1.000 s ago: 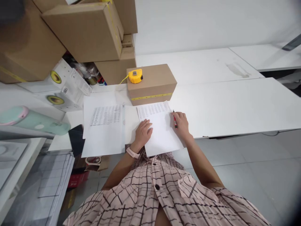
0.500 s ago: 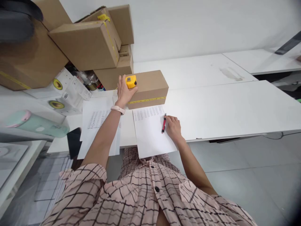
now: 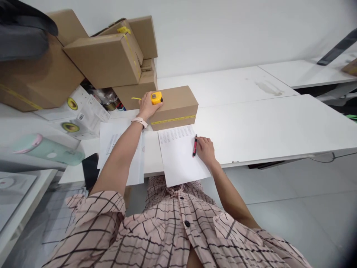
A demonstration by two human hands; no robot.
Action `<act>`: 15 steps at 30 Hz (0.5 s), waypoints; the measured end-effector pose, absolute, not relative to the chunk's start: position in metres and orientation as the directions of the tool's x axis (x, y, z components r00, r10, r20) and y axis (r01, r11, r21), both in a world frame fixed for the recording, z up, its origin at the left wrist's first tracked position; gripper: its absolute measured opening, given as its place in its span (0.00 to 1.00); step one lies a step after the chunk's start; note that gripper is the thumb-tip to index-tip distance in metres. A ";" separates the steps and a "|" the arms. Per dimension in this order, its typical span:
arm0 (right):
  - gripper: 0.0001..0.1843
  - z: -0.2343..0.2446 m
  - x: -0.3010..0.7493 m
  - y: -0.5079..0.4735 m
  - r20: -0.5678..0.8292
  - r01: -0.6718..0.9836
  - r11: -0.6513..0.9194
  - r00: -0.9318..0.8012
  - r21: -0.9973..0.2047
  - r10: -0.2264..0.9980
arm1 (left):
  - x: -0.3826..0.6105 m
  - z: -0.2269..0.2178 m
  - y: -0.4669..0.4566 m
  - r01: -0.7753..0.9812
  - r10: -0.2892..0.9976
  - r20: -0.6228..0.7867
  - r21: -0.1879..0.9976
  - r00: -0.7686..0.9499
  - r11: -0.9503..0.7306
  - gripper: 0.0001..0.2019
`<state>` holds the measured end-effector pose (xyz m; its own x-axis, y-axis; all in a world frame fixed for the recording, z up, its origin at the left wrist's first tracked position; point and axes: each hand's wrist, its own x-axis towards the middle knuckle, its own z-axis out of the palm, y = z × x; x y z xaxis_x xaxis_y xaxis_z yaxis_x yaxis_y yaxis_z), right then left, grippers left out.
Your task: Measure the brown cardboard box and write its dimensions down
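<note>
My left hand (image 3: pixel 147 107) is closed around a yellow tape measure (image 3: pixel 157 98), at the upper left end of a closed cardboard box (image 3: pixel 178 98). A short stretch of yellow blade (image 3: pixel 136 98) sticks out left past the fingers. Yellow tape (image 3: pixel 173 119) runs along the box's front side. Lower right, my right hand (image 3: pixel 205 149) rests on a sheet of paper (image 3: pixel 181 160) with small printed columns at its top. A red and black pen (image 3: pixel 194 146) lies against the curled fingers of that hand.
More papers (image 3: pixel 134 163) and a dark flat object (image 3: pixel 91 170) lie to the left. Beyond them are a green bottle (image 3: pixel 52 150) and white boxes with avocado pictures (image 3: pixel 80 111). Large cardboard boxes (image 3: pixel 103 59) are stacked at back left. The white table (image 3: pixel 251 126) stretches right.
The tape blade now shows clearly left of my left hand, where little of it was visible before. My view has shifted slightly; the right hand and pen stay put on the sheet.
</note>
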<state>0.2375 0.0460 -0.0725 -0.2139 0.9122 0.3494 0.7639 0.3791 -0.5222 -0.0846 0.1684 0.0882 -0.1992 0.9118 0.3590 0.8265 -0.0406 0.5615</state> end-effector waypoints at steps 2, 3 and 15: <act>0.22 -0.070 0.239 0.045 0.355 0.734 0.366 -0.181 -0.573 0.917 | -0.076 0.096 0.160 0.842 0.896 0.396 0.538 -0.202 -0.048 0.30; 0.22 -0.066 0.239 0.046 0.362 0.710 0.353 -0.147 -0.609 0.920 | -0.070 0.102 0.154 0.842 0.884 0.424 0.535 -0.194 -0.072 0.29; 0.28 0.124 0.189 0.118 0.098 -0.272 -0.008 -0.375 -0.962 0.922 | -0.015 0.152 0.110 0.362 0.919 0.392 0.852 0.041 -0.379 0.16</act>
